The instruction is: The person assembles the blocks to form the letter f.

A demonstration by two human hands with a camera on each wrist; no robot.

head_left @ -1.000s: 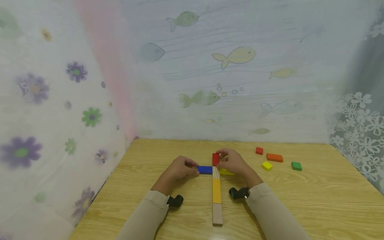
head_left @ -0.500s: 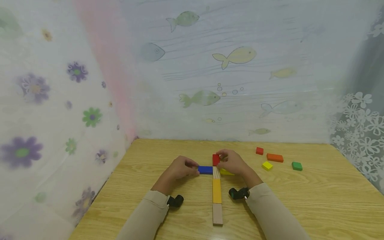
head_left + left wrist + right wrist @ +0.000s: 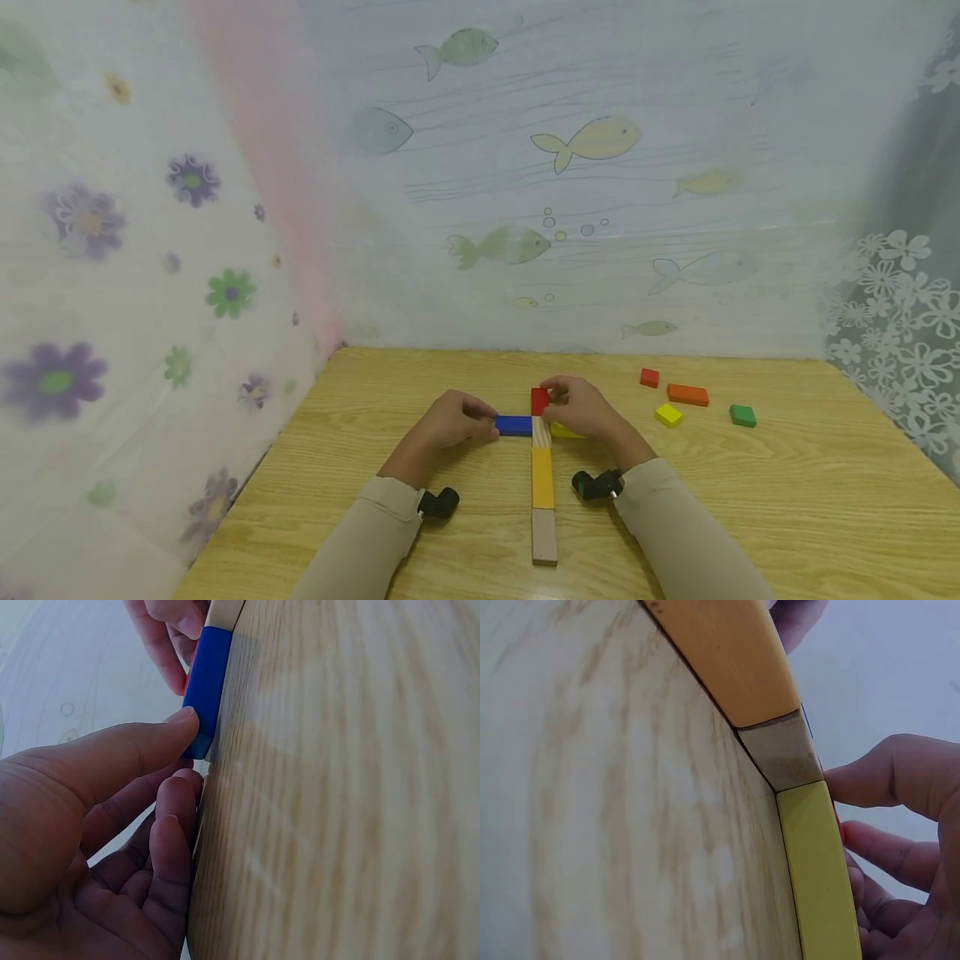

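My left hand pinches the outer end of a flat blue block; in the left wrist view the thumb lies on its end. My right hand holds a red block between thumb and forefinger, at the top of the row. Below the red block a striped plain-wood block sits at the crossing. Blue lies to its left, and a yellow block, partly covered by my right hand in the head view, to its right. An orange-yellow block and a tan block continue the column towards me.
On the wooden table, back right, lie a small red block, an orange block, a small yellow block and a green block. A fish-printed curtain hangs behind the far edge, a flowered one at left.
My right hand has drawn the red block slightly towards me, closer against the plain-wood block. The left hand and the blue block have stayed in place.
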